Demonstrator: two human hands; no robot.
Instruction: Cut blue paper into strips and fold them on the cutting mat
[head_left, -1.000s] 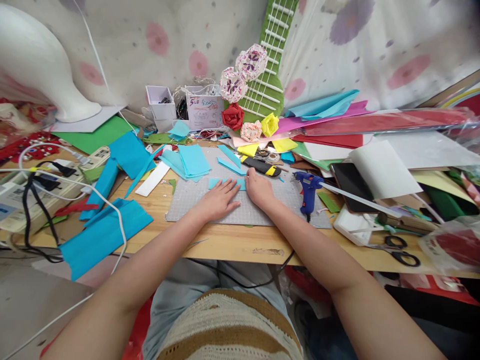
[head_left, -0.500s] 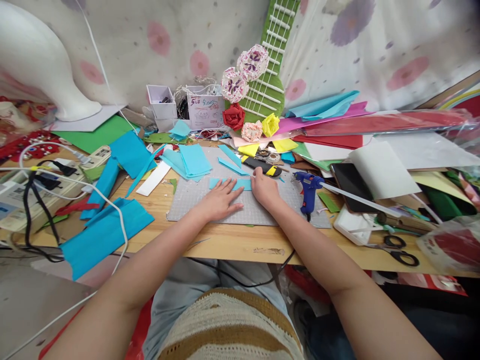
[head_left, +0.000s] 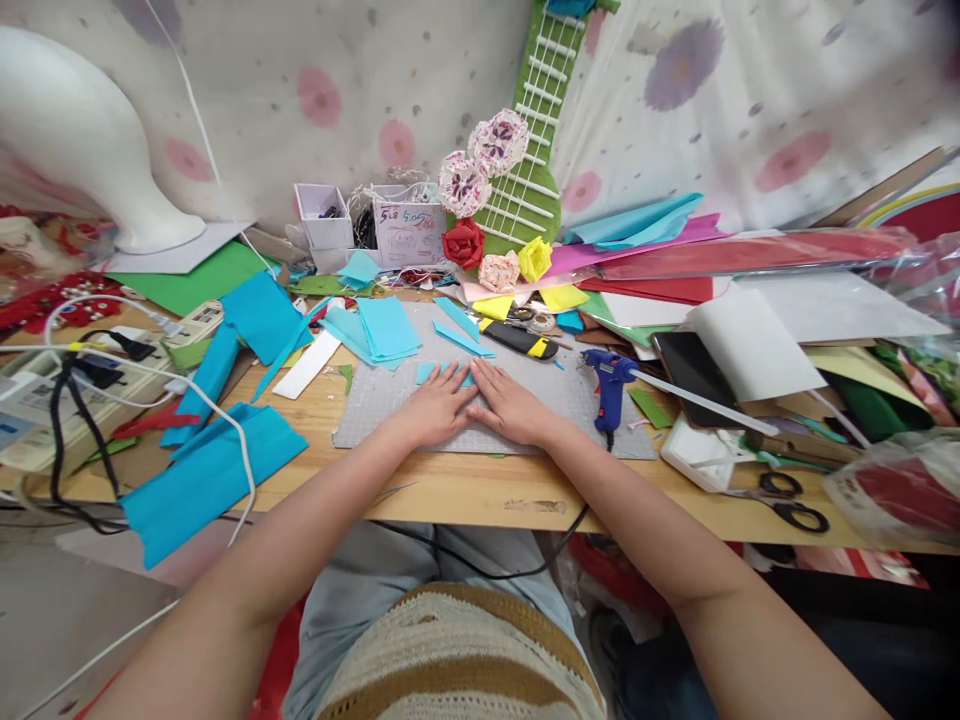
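Note:
On the grey cutting mat [head_left: 375,415], a light blue paper strip [head_left: 425,373] lies mostly covered by my hands. My left hand [head_left: 439,405] rests flat on it with fingers spread. Close beside it, my right hand [head_left: 506,400] also lies flat, fingers stretched out, its fingertips almost touching the left ones. Just beyond my hands are narrow light blue strips [head_left: 461,338] and a black and yellow utility knife [head_left: 517,338]. A stack of light blue paper pieces [head_left: 390,327] sits to the left.
A blue glue gun [head_left: 609,385] with a long glue stick stands to the right. Scissors [head_left: 799,515] lie near the right front edge. Blue crepe paper [head_left: 217,475] and a white cable [head_left: 244,450] hang over the left edge. A green guitar-shaped piece [head_left: 536,150] with paper flowers stands behind.
My right hand has moved left from the strip's right end and opened from a pinch to lie flat beside my left hand. The left hand stays flat on the paper.

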